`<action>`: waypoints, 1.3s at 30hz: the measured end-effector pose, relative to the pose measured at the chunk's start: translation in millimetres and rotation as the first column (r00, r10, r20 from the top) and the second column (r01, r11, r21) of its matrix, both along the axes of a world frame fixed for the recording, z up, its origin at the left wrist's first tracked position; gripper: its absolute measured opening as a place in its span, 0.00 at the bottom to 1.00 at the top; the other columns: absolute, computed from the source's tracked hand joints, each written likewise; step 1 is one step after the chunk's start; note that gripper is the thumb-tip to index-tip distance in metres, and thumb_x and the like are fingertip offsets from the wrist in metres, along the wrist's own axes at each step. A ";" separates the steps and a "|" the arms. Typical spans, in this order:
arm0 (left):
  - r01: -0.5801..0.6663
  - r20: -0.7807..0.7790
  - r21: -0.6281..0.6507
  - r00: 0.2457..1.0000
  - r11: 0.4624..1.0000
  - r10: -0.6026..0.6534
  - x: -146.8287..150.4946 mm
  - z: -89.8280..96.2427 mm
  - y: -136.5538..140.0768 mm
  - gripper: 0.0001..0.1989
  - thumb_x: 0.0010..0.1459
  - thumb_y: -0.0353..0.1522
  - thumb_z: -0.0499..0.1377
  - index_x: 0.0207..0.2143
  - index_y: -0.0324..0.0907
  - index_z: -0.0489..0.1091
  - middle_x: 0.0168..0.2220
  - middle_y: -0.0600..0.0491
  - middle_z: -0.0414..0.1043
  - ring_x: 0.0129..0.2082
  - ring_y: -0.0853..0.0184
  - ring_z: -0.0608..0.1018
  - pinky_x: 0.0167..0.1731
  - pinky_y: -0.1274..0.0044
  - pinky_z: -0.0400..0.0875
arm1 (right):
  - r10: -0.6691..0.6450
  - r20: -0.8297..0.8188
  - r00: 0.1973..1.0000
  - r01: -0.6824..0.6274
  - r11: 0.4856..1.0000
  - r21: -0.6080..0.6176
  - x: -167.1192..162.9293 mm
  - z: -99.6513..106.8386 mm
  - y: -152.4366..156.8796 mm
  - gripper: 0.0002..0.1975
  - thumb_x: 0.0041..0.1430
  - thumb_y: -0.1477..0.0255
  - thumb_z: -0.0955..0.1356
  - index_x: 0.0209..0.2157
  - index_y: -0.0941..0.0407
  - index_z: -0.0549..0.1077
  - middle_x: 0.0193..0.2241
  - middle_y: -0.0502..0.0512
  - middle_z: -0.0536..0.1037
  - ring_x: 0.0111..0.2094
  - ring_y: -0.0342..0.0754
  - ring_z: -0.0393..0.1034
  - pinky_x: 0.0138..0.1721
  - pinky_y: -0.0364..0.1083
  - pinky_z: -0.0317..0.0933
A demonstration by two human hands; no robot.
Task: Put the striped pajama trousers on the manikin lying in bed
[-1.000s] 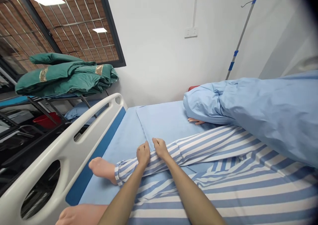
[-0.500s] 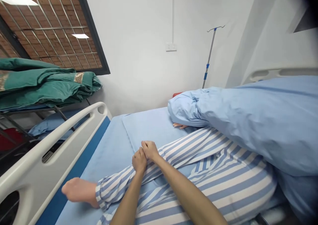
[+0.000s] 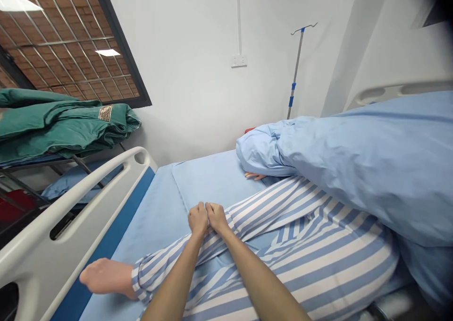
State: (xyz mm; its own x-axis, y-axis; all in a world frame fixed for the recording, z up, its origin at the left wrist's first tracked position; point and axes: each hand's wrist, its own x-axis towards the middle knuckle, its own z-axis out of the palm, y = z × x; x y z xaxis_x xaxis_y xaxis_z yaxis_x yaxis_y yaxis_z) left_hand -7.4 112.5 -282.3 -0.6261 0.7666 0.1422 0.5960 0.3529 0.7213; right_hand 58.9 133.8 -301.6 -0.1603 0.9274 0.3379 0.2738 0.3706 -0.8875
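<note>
My left hand [image 3: 198,218] is curled into a fist on the striped trouser leg [image 3: 269,205], around the shin just below the knee. Close beside it, my right hand [image 3: 216,217] is also a fist, with the two thumb sides almost touching. No object shows in either hand; the undersides of both fists are hidden. The leg belongs to a figure lying on the bed, probably a manikin, whose bare foot [image 3: 106,277] points left. Its second striped leg [image 3: 318,274] lies nearer, bent, under my forearms.
A blue quilt [image 3: 347,160] covers the figure's upper body; a few fingers [image 3: 255,175] poke out below it. The bed's white end board [image 3: 88,196] rises at left. Beyond stand an IV pole [image 3: 296,71] and folded green covers [image 3: 67,122] on a rack.
My right fist has come down and my left fist has risen slightly, so they are now level side by side. The view has shifted a little.
</note>
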 end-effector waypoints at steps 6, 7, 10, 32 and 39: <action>0.037 0.050 0.128 0.998 0.991 -0.044 25.1 -9.1 7.0 0.21 0.52 0.39 0.40 0.16 0.39 0.64 0.18 0.51 0.67 0.19 0.72 0.64 0.21 0.79 0.54 | -0.055 -0.263 0.963 0.015 0.988 -0.151 3.8 -1.2 9.4 0.19 0.52 0.63 0.55 0.14 0.58 0.58 0.13 0.46 0.56 0.18 0.38 0.49 0.18 0.38 0.46; 0.039 0.036 0.141 0.998 0.989 -0.044 25.7 -12.0 5.6 0.21 0.52 0.39 0.40 0.16 0.40 0.64 0.18 0.51 0.67 0.19 0.72 0.63 0.21 0.79 0.54 | -0.064 -0.268 0.961 0.015 0.983 -0.182 2.8 0.9 11.0 0.18 0.52 0.64 0.55 0.14 0.58 0.58 0.12 0.45 0.55 0.18 0.38 0.48 0.18 0.38 0.45; 0.059 0.036 0.146 0.997 0.987 -0.064 24.6 -15.0 2.2 0.22 0.53 0.38 0.39 0.16 0.40 0.63 0.19 0.51 0.66 0.20 0.72 0.64 0.21 0.79 0.53 | -0.046 -0.211 0.976 0.004 0.981 -0.195 1.5 20.6 17.4 0.17 0.50 0.66 0.56 0.13 0.58 0.55 0.12 0.45 0.51 0.17 0.37 0.47 0.17 0.38 0.43; 0.077 0.240 0.147 0.965 0.986 -0.111 65.6 2.6 32.7 0.18 0.51 0.38 0.42 0.14 0.40 0.59 0.15 0.55 0.61 0.18 0.73 0.61 0.21 0.80 0.53 | -0.108 -0.086 0.990 0.107 0.994 -0.008 50.1 5.2 27.2 0.21 0.55 0.64 0.52 0.15 0.58 0.61 0.14 0.46 0.59 0.19 0.39 0.52 0.21 0.39 0.46; 0.152 -0.173 -0.060 0.972 0.987 -0.160 82.8 -9.4 15.0 0.20 0.55 0.37 0.40 0.28 0.40 0.68 0.31 0.46 0.71 0.30 0.66 0.70 0.27 0.77 0.55 | -0.096 -0.070 0.993 0.092 0.994 -0.055 69.3 27.5 35.9 0.20 0.53 0.63 0.54 0.13 0.58 0.56 0.12 0.45 0.51 0.17 0.37 0.46 0.19 0.39 0.43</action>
State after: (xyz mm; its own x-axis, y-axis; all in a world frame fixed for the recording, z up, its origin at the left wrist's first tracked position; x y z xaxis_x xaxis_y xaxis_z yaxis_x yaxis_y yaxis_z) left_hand 75.4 127.5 -291.8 -0.4662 0.8613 0.2021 0.7629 0.2756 0.5849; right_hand 128.2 169.7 -274.0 -0.0482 0.9538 0.2964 0.2396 0.2992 -0.9236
